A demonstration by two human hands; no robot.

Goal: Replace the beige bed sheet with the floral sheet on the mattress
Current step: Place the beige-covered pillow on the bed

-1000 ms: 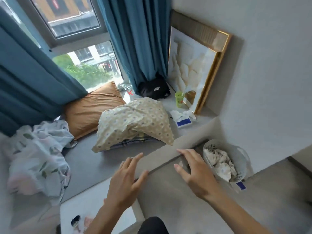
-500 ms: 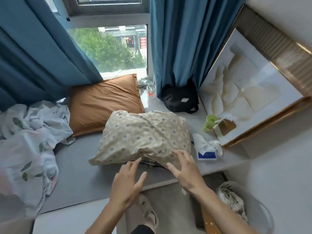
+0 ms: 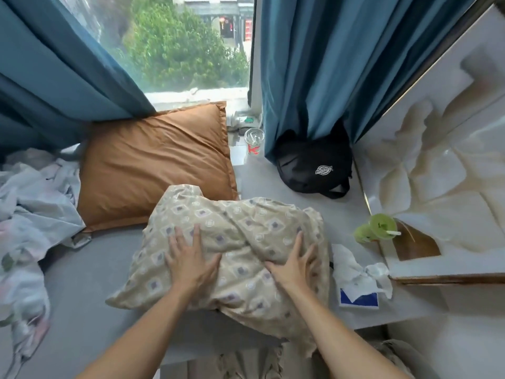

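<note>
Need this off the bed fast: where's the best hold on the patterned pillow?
Take the patterned pillow by its two short ends, from the near side. It lies crosswise, soft and bulging, with the left hand and right hand flat on top. Curl fingers under the near edge, which overhangs the mattress.

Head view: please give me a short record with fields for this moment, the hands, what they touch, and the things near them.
left hand: left hand lies flat, fingers spread, on the patterned beige pillow
right hand: right hand lies flat on the same pillow, fingers spread
pillow place: on the grey mattress, in front of the brown pillow
floral sheet: floral sheet crumpled at the left edge
right side: tissue box, green drink cup, black bag
window: blue curtains drawn apart
</note>
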